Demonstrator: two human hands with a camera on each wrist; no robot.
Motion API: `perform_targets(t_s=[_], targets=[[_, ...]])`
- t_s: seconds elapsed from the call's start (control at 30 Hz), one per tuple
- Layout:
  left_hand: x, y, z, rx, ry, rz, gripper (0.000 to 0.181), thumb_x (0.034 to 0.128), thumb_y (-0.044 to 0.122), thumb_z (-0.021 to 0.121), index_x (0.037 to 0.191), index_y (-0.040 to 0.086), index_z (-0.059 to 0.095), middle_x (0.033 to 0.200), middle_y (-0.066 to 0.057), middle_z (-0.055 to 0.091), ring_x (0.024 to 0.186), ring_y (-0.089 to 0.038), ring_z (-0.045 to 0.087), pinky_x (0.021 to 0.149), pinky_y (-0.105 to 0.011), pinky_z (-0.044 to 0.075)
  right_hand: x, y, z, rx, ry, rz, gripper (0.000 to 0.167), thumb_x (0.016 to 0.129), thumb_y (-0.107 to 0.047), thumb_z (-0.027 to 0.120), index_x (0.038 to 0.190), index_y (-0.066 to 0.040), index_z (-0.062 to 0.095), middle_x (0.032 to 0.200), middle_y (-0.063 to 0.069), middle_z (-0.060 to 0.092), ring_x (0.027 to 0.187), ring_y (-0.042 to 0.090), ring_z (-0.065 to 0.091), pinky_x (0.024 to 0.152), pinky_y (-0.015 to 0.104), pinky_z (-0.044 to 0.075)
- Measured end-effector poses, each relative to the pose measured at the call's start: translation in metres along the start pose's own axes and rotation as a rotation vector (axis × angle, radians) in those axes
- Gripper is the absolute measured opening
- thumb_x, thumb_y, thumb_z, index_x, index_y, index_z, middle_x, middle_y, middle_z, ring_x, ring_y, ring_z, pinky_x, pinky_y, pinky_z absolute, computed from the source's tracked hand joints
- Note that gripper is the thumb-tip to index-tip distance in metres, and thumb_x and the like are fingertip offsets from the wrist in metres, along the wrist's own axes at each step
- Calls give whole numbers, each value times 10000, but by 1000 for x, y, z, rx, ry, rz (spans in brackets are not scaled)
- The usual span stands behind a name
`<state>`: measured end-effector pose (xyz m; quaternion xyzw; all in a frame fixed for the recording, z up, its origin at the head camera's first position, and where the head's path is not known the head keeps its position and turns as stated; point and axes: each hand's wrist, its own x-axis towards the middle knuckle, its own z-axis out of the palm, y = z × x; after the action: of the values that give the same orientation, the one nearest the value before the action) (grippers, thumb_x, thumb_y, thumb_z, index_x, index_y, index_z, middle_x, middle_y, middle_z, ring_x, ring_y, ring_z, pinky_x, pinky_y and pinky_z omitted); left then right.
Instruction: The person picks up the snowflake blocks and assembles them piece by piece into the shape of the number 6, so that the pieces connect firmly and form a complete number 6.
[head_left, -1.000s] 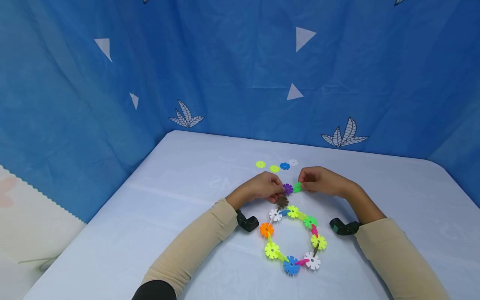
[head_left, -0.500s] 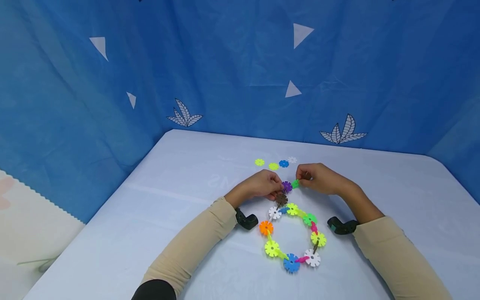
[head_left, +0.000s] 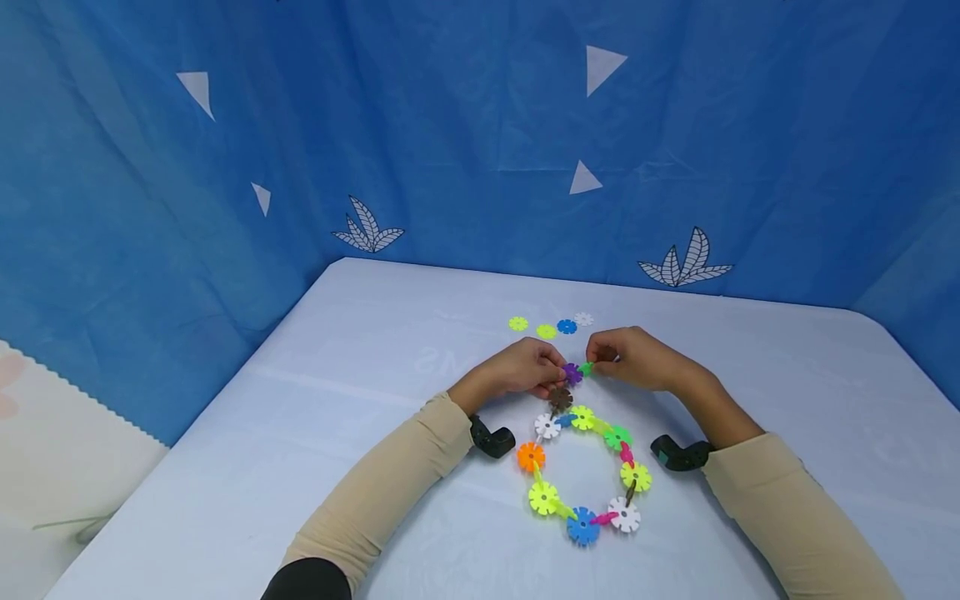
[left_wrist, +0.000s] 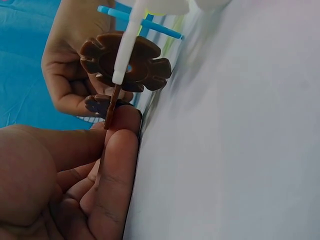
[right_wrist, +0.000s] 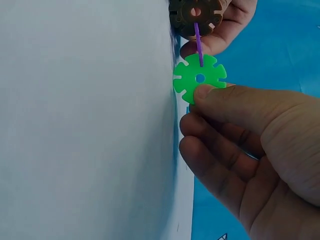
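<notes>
In the head view, a loop of notched interlocking discs in many colours, such as an orange disc [head_left: 531, 457], lies on the table. From its far side extends a short tail with a brown disc [head_left: 560, 399] and a purple disc [head_left: 572, 374]. My left hand [head_left: 525, 368] pinches a brown disc seen edge-on [left_wrist: 112, 107] in the left wrist view, between thumb and fingers. Between the thumb and fingers of my right hand [head_left: 633, 357] is a green disc [right_wrist: 215, 75]. The purple disc's edge sits at a slot of the green one; how deep is unclear.
Beyond the hands lie loose discs: two yellow ones [head_left: 518, 323], a blue one [head_left: 567, 327] and a white one [head_left: 583, 318]. A blue curtain [head_left: 480, 150] hangs behind the white table [head_left: 405, 333]. Black wrist cameras [head_left: 491, 438] jut inward beside the loop.
My right hand has moved slightly left, bringing the green disc closer against the purple one. The left hand has kept its hold. The whole scene has shifted slightly with the head camera.
</notes>
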<state>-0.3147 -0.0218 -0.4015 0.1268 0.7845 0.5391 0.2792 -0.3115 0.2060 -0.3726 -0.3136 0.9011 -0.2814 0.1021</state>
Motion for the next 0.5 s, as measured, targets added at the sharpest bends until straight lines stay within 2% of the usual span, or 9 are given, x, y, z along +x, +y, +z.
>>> perform_targets(t_s=[0.3, 0.5], targets=[[2, 2, 2, -48, 22, -9, 81, 985, 17, 646, 1048, 3, 695, 854, -89, 672, 645, -142, 587, 598, -234, 556, 2, -2, 2, -42, 28, 7, 136, 898, 8, 738, 907, -123, 701, 807, -30, 640, 757, 180, 563, 699, 327, 526], [0, 2, 1, -40, 4, 2, 84, 988, 20, 641, 1060, 6, 682, 862, -93, 676, 654, -147, 595, 601, -233, 557, 2, -3, 4, -53, 39, -26, 145, 896, 22, 735, 910, -111, 680, 807, -38, 613, 783, 189, 559, 720, 335, 520]])
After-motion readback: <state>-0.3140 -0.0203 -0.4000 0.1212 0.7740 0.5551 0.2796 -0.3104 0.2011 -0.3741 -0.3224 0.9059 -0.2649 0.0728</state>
